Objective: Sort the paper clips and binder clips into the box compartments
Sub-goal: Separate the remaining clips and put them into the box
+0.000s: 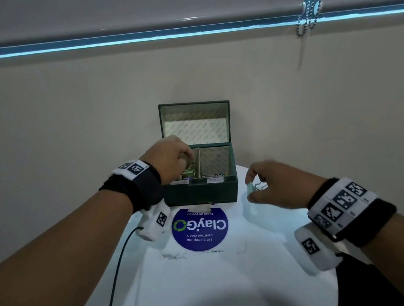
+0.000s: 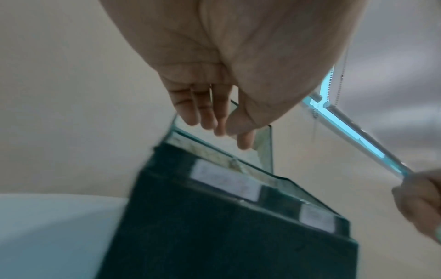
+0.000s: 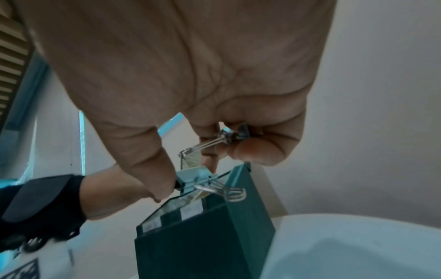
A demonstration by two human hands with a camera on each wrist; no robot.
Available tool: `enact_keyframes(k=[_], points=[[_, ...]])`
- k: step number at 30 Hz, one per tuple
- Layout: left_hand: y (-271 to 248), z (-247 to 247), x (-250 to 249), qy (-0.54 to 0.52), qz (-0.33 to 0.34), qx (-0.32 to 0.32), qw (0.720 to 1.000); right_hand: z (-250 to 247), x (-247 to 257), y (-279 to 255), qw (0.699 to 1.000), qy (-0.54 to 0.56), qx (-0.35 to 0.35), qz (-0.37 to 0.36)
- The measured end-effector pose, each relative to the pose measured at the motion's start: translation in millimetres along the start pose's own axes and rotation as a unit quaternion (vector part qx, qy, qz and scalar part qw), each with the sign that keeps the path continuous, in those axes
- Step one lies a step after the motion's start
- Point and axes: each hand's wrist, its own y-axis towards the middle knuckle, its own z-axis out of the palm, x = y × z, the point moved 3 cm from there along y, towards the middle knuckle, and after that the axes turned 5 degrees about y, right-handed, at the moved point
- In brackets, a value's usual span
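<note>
A dark green box point(image 1: 200, 192) stands open on the white table, its lid upright and a cardboard divider point(image 1: 198, 163) splitting it in two. Binder clips point(image 1: 188, 173) lie in the left compartment and coloured paper clips point(image 1: 217, 175) in the right. My left hand point(image 1: 186, 156) hovers over the left compartment; in the left wrist view its fingers point(image 2: 207, 117) hang straight and hold nothing. My right hand point(image 1: 253, 184) is beside the box's right wall. It pinches a pale green binder clip point(image 3: 193, 176) between thumb and forefinger, and grips a second binder clip point(image 3: 229, 134) in its curled fingers.
A round blue ClayGo sticker point(image 1: 200, 226) is on the table point(image 1: 236, 275) in front of the box. A black cable point(image 1: 117, 277) runs off the table's left edge. A beige wall stands close behind the box, with a blind chain point(image 1: 306, 20) at upper right.
</note>
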Motion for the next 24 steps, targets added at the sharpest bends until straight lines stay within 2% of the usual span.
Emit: enact_keyframes(k=[3, 5, 7, 8, 9, 11, 14, 15, 19, 22, 24], points=[[-11.1, 0.8, 34.9, -0.009, -0.079, -0.055, 0.995, -7.5, 26.1, 25.3, 1.0, 0.013, -0.003, -0.022], [-18.5, 5.8, 50.0, -0.095, -0.127, -0.022, 0.987, -7.5, 49.3, 45.0, 0.999, 0.026, -0.01, -0.04], [-26.4, 14.2, 56.1, -0.256, -0.16, 0.047, 0.952, -2.3, 72.8, 64.8, 0.998, 0.027, -0.011, -0.051], [-29.9, 17.5, 58.1, -0.308, -0.168, 0.07, 0.934, 2.3, 83.2, 74.9, 0.998, 0.019, -0.009, -0.054], [-32.8, 19.0, 59.4, -0.324, -0.168, 0.077, 0.928, 8.0, 92.6, 84.8, 0.998, 0.007, -0.008, -0.057], [-36.0, 22.4, 62.8, -0.327, -0.17, 0.067, 0.927, 22.0, 106.6, 101.9, 0.998, -0.024, -0.003, -0.053], [-38.9, 26.2, 63.1, -0.339, -0.175, 0.052, 0.923, 39.1, 115.1, 121.1, 0.991, -0.127, 0.009, -0.027], [-39.9, 27.0, 62.9, -0.343, -0.176, 0.048, 0.921, 37.6, 116.4, 125.5, 0.988, -0.15, -0.01, -0.027], [-41.7, 31.0, 62.8, -0.385, -0.187, 0.03, 0.903, -4.4, 114.6, 144.2, 0.971, -0.178, -0.156, -0.039], [-44.0, 33.2, 60.2, -0.424, -0.2, 0.029, 0.883, -25.7, 106.0, 154.8, 0.951, -0.237, -0.195, -0.04], [-45.8, 35.3, 59.3, -0.448, -0.214, 0.03, 0.867, -28.8, 101.5, 159.2, 0.945, -0.238, -0.219, -0.042]])
